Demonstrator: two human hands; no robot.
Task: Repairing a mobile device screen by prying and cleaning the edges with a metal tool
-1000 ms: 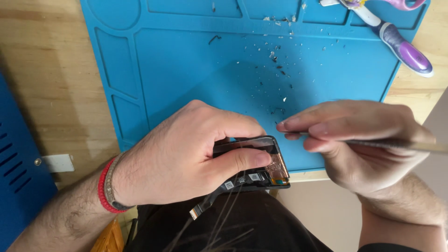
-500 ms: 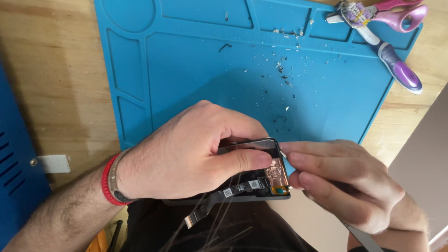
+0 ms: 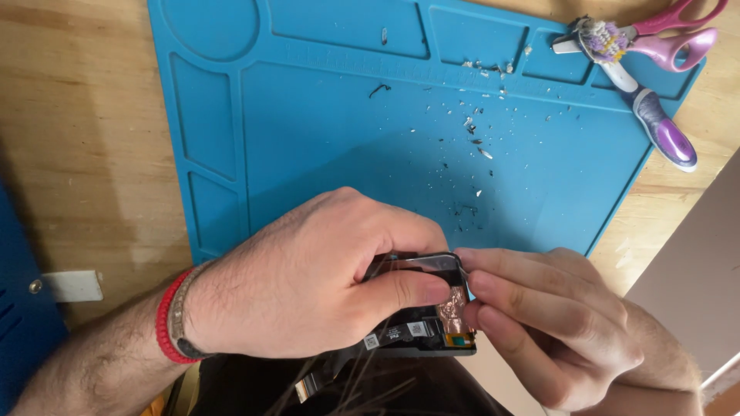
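Observation:
My left hand (image 3: 308,281) grips a small black phone part (image 3: 420,327) with copper foil and a loose flex cable, thumb pressed on its top. My right hand (image 3: 555,323) pinches the same part's right edge near the copper patch, fingers curled tight against it. Whether a tool lies in the right hand cannot be told. Both hands hover over the near edge of a blue silicone work mat (image 3: 324,123) on a wooden table.
Small debris and glass bits (image 3: 474,131) are scattered on the mat's middle. Pink-handled scissors (image 3: 663,35) and a purple-handled tool (image 3: 663,127) lie at the mat's far right corner. A blue object (image 3: 23,323) stands at the left edge. A red wristband sits on my left wrist.
My right hand has moved in from the right and closed onto the part's edge; the thin stick it held earlier is out of sight. The view shifted slightly left.

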